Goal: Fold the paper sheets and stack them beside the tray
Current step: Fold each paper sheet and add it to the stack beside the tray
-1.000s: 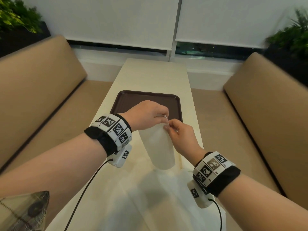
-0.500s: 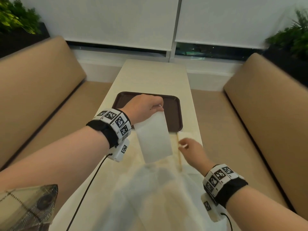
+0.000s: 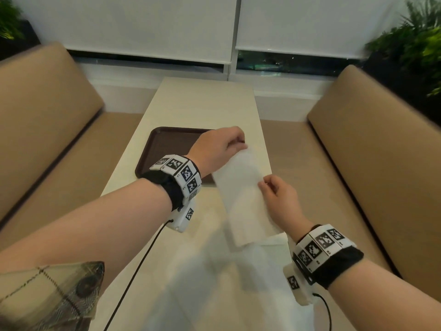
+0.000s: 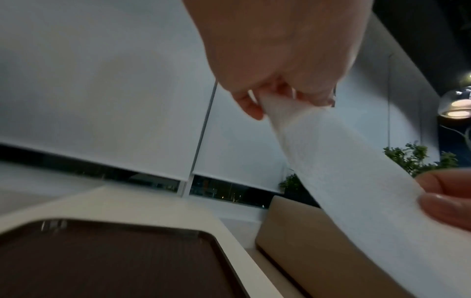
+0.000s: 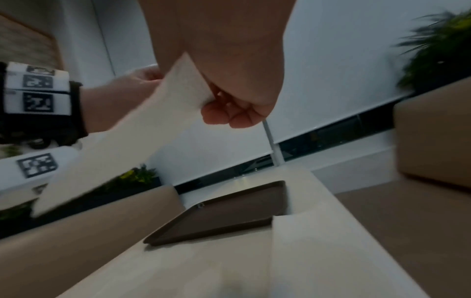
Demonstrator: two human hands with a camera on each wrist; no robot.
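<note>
Left hand [image 3: 220, 149]: thumb and fingers pinched on the far top edge of a white, narrow, already-folded paper sheet [image 3: 243, 194], held up in the air. Right hand [image 3: 278, 199]: curled fingers pinched on the right long edge of the same sheet, partway down. Seen from the left wrist: paper bunched between the left fingertips [image 4: 252, 108], strip slanting down toward the right-hand fingers [image 4: 448, 205] at its lower edge. Seen from the right wrist: knuckles folded, paper edge tucked under the thumb side.

Changed within the last second: both hands together at the top edge first, then right hand off and low beside the table edge while the left alone dangled the strip, now right hand back on the paper at mid-length. Strip swung from hanging straight to slanted, nearer the right hand. Probably a re-grip for another fold or for lowering the sheet flat; not yet laid down.

Below the hands: pale cream tabletop [image 3: 205, 108]. Just beyond and under the left hand: dark brown rectangular plastic tray [image 3: 164, 149], nothing visible in its exposed part. Below the right wrist, toward the near edge: more white paper lying flat [image 3: 262, 271], blurred, count unclear. In the right-wrist view, a white sheet [image 5: 318, 252] flat just beside the tray's near right corner, likely the stacking spot.

Further out: tan upholstered benches on both sides, white roller blinds ahead, green plants at the corners.
</note>
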